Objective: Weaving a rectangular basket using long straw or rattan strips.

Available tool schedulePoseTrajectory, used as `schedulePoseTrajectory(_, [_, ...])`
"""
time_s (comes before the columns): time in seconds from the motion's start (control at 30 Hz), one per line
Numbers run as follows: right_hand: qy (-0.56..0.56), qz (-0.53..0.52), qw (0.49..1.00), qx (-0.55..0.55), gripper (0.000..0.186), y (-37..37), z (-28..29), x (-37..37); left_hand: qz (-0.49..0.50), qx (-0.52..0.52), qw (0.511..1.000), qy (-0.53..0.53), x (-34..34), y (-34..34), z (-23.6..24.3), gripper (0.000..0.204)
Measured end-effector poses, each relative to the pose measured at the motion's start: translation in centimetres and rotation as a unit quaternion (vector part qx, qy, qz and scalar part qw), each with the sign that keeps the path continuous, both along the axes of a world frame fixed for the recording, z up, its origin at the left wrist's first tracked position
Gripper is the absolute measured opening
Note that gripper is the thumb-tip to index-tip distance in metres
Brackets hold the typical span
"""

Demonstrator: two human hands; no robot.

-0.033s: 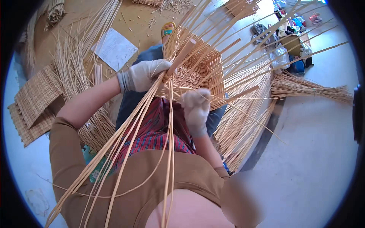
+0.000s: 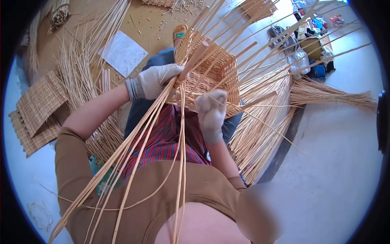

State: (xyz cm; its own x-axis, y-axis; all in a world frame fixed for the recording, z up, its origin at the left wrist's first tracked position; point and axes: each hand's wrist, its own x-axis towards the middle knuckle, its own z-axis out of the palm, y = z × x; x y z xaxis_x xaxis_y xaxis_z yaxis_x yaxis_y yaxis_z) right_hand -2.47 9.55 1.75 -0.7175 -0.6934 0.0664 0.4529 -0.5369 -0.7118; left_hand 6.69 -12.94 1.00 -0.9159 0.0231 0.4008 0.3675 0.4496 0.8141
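A rectangular woven basket of pale cane rests tilted on my lap, with long strands standing out from it. My left hand, in a white glove, grips its near-left corner around a round wooden stick, where long cane strands hang down across my body. My gloved right hand is closed beside the near edge of the basket, close to a thin strand; what its fingers hold is hidden.
Loose cane bundles lie right and left, another tied bundle farther right. Woven mats are at left, a white paper sheet behind my left arm. A box with clothes and bags stands at back right. A sandalled foot shows beyond the basket.
My right hand has moved slightly up and toward the basket, its fingers still curled. My left hand and the basket are almost unmoved.
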Motion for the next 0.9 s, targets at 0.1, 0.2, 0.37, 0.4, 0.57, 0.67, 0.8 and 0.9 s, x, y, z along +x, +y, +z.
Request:
schedulePoseTrajectory(0.1, [-0.067,0.010,0.998,-0.002,0.021,-1.1,-0.1,-1.6,0.055,0.042,0.998,-0.006,0.1,0.7,-1.3,0.048])
schedulePoseTrajectory(0.2, [0.148,-0.062,0.980,0.118,0.018,-1.2,-0.4,-1.9,0.093,0.048,0.994,0.011,0.0,1.2,-3.4,0.056])
schedulePoseTrajectory(0.37, [0.288,-0.094,0.898,0.318,0.011,1.6,0.2,-5.2,0.188,0.108,0.976,0.024,-0.8,3.2,-3.6,0.064])
schedulePoseTrajectory(0.4, [0.283,-0.069,0.893,0.343,0.008,0.5,2.3,-4.9,0.212,0.102,0.971,0.033,-0.6,3.6,-3.4,0.062])
schedulePoseTrajectory(0.57, [0.620,-0.104,0.717,0.302,0.020,-7.5,6.3,-7.1,0.309,0.110,0.940,0.090,-1.5,5.2,-3.9,0.050])
schedulePoseTrajectory(0.67, [0.541,-0.101,0.725,0.414,0.028,-9.2,5.7,-6.9,0.293,0.112,0.942,0.119,-1.5,4.9,-4.2,0.047])
schedulePoseTrajectory(0.8, [0.577,-0.191,0.655,0.448,0.039,-10.4,5.2,-6.9,0.256,0.181,0.945,0.093,-2.3,4.3,-5.8,0.050])
schedulePoseTrajectory(0.9, [0.555,-0.165,0.677,0.454,0.082,-9.7,5.2,-6.3,0.233,0.131,0.954,0.134,-3.4,3.7,-6.3,0.054])
